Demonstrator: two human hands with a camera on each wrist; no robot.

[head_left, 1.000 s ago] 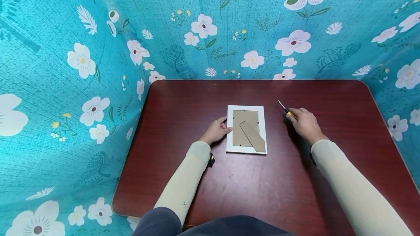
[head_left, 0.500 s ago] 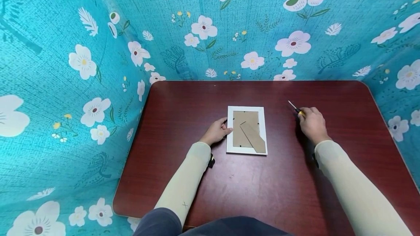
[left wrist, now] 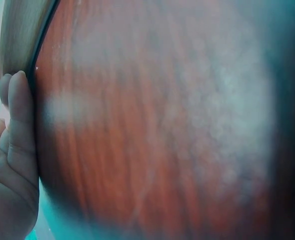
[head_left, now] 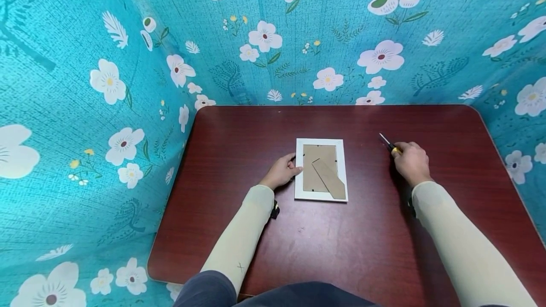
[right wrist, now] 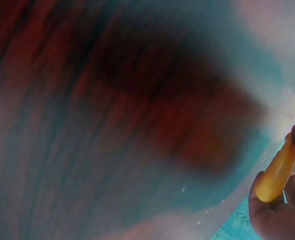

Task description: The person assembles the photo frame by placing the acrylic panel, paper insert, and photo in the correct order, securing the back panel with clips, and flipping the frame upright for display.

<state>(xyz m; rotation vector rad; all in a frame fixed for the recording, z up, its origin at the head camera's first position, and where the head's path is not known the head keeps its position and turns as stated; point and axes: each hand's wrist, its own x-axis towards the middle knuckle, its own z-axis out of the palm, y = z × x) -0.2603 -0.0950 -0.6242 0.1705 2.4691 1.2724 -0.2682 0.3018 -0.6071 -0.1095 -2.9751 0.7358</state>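
A white picture frame (head_left: 299, 155) lies face down on the dark red table, its brown backing board and folded stand (head_left: 330, 176) facing up. My left hand (head_left: 280, 171) grips its left side, thumb on the border. In the left wrist view, fingers (left wrist: 20, 115) lie against the frame's edge (left wrist: 20, 40). Right of the frame and apart from it, my right hand (head_left: 413, 162) holds a screwdriver (head_left: 389, 143), with the thin metal shaft pointing up and left. The right wrist view shows its yellow handle (right wrist: 277, 172) between the fingers and thumb.
The dark red wood-grain table (head_left: 239, 136) has rounded far corners. A turquoise flowered cloth (head_left: 273, 70) hangs behind it and at both sides. Black straps show at both wrists.
My right hand has moved to the right with the screwdriver, away from the picture frame. The left hand and the frame have stayed in place.
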